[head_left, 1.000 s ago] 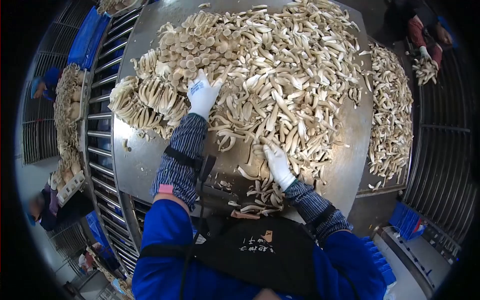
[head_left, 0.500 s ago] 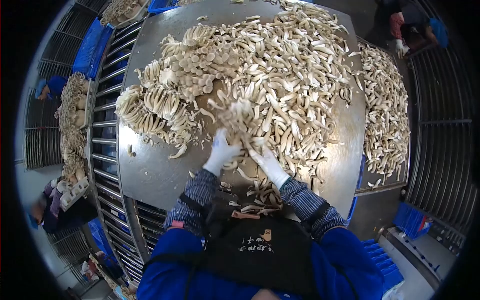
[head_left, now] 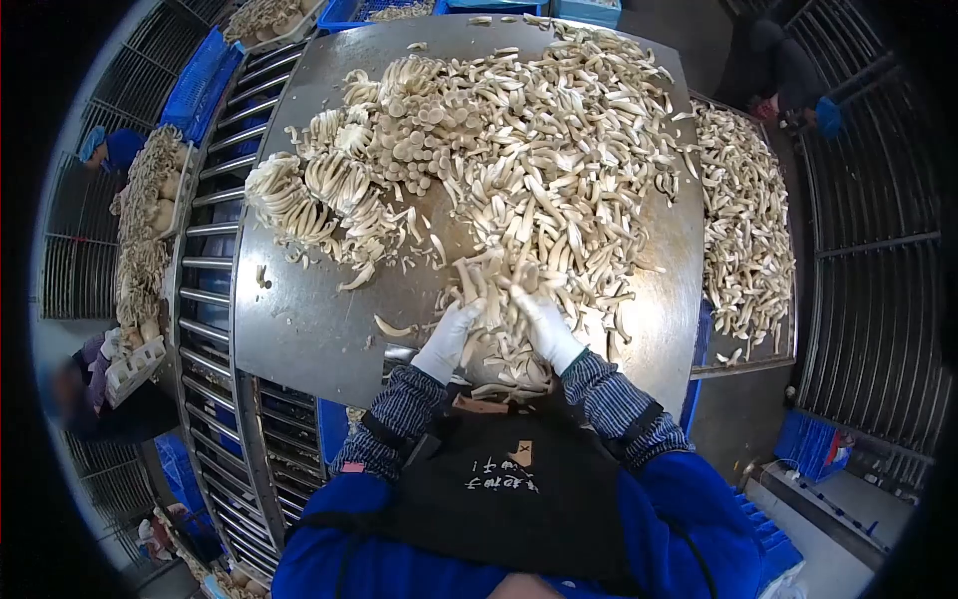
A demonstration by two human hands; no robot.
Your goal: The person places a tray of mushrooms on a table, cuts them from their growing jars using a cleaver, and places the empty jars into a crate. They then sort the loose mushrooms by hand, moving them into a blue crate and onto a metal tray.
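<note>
My left hand [head_left: 452, 337], in a white glove, curls around pale mushrooms at the near edge of the steel table. Opposite it, my right hand [head_left: 549, 331], gloved too, presses its fingers against the same bunch of mushrooms [head_left: 499, 299]. Some fingertips are hidden among the stems. Below the hands, loose mushrooms [head_left: 514, 371] lie close to my apron. Beyond them spreads a large heap of separate mushrooms [head_left: 569, 170]. Uncut mushroom clusters [head_left: 424, 140], with brownish caps and stems packed together, sit at the heap's left.
A roller conveyor [head_left: 210, 265] runs along the steel table's [head_left: 319, 329] left side. Another mushroom-covered table [head_left: 743, 220] stands at right. Co-workers are at the far left and upper right; one at left holds a white crate [head_left: 135, 369]. Blue crates [head_left: 198, 88] stand beyond the conveyor.
The blurred clump above my hands is no longer held up; mushrooms now lie between them. Both hands have moved slightly down toward my body, and the view has shifted a little.
</note>
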